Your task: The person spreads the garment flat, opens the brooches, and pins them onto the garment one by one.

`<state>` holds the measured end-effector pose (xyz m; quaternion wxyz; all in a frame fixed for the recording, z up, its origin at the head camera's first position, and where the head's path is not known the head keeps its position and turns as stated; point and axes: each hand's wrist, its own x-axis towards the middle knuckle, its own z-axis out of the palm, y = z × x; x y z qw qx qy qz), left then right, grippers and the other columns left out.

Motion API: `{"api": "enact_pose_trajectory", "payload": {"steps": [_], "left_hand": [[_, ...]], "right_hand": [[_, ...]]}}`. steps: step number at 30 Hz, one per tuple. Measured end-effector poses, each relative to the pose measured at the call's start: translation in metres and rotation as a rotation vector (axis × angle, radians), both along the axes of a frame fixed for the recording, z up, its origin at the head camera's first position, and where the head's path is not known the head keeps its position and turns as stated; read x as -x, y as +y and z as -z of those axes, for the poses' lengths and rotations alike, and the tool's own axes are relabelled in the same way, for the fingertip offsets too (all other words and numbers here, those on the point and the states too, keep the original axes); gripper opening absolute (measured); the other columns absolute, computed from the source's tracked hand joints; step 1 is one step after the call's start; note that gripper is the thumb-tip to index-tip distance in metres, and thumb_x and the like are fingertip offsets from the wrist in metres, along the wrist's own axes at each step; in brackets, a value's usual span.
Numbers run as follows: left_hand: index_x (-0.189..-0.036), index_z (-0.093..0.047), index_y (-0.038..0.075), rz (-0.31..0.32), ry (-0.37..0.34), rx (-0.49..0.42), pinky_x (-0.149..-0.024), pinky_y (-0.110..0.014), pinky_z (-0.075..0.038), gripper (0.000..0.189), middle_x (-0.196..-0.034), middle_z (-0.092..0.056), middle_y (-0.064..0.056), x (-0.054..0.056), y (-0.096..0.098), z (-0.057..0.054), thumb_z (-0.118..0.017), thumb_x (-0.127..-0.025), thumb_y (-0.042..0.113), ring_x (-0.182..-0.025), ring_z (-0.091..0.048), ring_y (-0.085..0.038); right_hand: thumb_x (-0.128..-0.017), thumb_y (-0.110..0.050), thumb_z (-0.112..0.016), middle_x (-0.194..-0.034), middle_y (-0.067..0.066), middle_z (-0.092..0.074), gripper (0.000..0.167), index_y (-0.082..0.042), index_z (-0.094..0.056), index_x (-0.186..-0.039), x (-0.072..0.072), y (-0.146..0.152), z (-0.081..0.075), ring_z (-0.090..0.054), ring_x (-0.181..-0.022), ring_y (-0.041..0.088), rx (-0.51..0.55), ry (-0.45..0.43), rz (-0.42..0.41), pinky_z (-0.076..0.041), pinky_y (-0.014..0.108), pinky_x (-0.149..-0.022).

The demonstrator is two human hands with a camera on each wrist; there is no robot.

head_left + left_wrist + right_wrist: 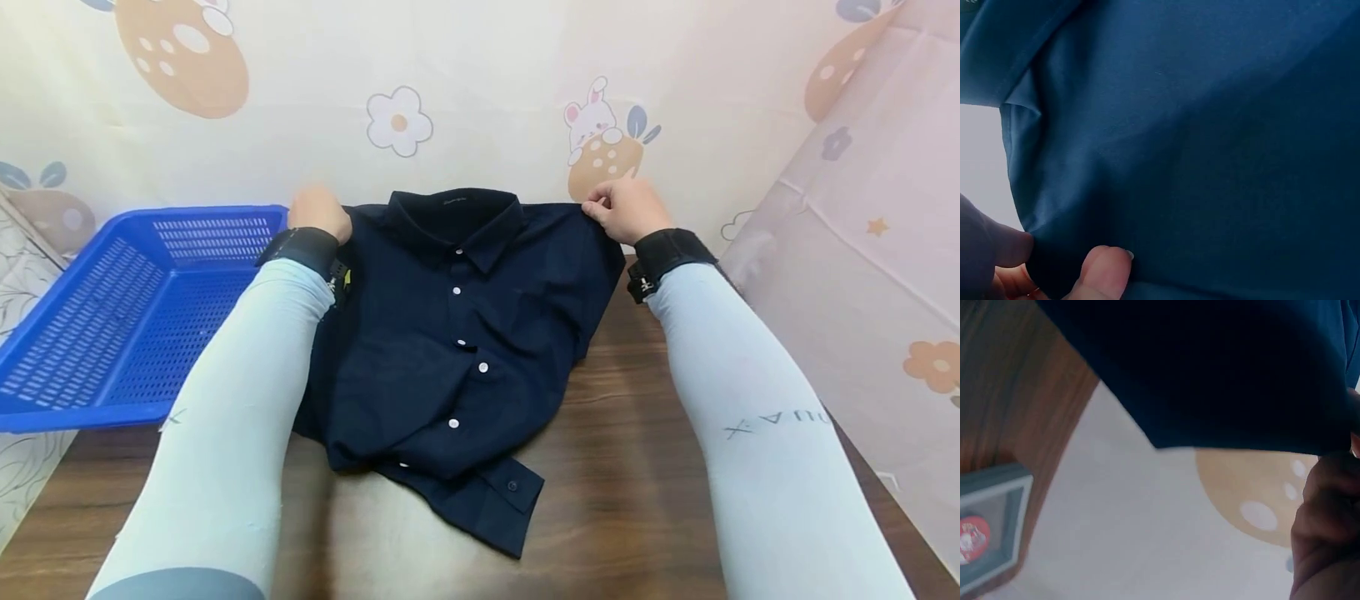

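Observation:
A dark navy button-up shirt [420, 333] with white buttons hangs collar up between both hands, its front facing me. My left hand [318, 212] grips the shoulder on the left; in the left wrist view its thumb [1107, 272] presses on the navy cloth [1210, 156]. At the opposite shoulder my right hand [630, 210] pinches the fabric between thumb and fingers. The right wrist view shows that hand [1329, 519] at the edge of the cloth [1222, 381]. The shirt's lower part bunches on the table, and one buttoned cuff [517, 492] lies toward me.
A blue plastic basket [135, 325] with perforated sides stands at the left, partly behind my left arm. Under the shirt is a brown wood-grain table [622, 467]. A patterned curtain [480, 83] hangs behind. The right wrist view shows a grey-framed box [997, 519] on the table.

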<state>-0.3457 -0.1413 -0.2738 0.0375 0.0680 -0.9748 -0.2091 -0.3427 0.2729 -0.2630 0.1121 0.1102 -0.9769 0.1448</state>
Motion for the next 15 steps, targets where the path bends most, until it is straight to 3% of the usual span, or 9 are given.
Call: {"api": "enact_pose_trajectory", "payload": {"steps": [9, 15], "left_hand": [[-0.128, -0.052, -0.011, -0.065, -0.015, -0.053, -0.097, -0.05, -0.043, 0.046, -0.13, -0.052, -0.029, -0.004, 0.001, 0.025, -0.045, -0.09, 0.012, -0.117, -0.052, -0.041], [-0.133, -0.049, -0.009, -0.109, -0.017, -0.107, -0.097, -0.05, -0.043, 0.047, -0.132, -0.05, -0.028, -0.002, 0.0, 0.039, -0.05, -0.09, 0.012, -0.117, -0.051, -0.04]], "right_hand": [[-0.098, -0.014, -0.054, -0.096, 0.017, -0.071, 0.022, -0.002, -0.067, -0.111, 0.005, -0.018, 0.01, -0.069, -0.064, 0.017, 0.08, -0.075, 0.05, -0.049, 0.035, -0.073], [-0.096, -0.01, -0.054, -0.094, 0.016, -0.07, 0.022, -0.001, -0.068, -0.11, 0.015, -0.031, 0.02, -0.07, -0.074, 0.025, 0.094, -0.052, 0.094, -0.049, 0.036, -0.079]]}}
